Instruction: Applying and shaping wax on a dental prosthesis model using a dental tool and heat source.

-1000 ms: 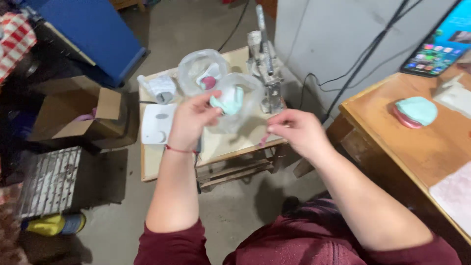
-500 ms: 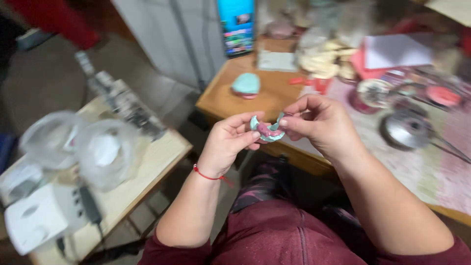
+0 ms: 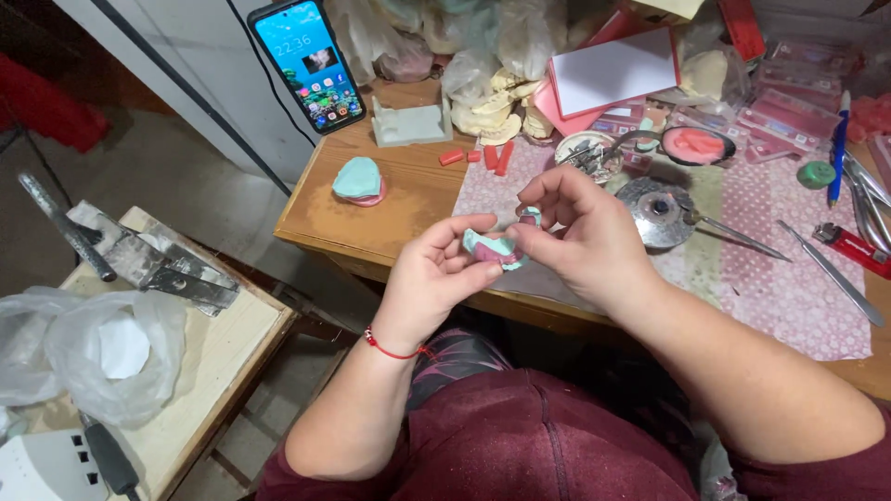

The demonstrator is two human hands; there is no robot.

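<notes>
Left hand (image 3: 436,274): pinches the teal-and-pink dental cast (image 3: 494,247) from its left.
Right hand (image 3: 580,232): grips the cast's other side.
Cast's place: between both hands, above the wooden desk (image 3: 408,209) edge.

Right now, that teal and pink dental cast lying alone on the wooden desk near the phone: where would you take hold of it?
Probably by its two curved sides, coming from above. The dental cast lies flat on the wooden desk, teal half stacked on pink, with bare wood all round it. Pinching low across both layers should keep them together. Both hands are busy with another cast.
</notes>
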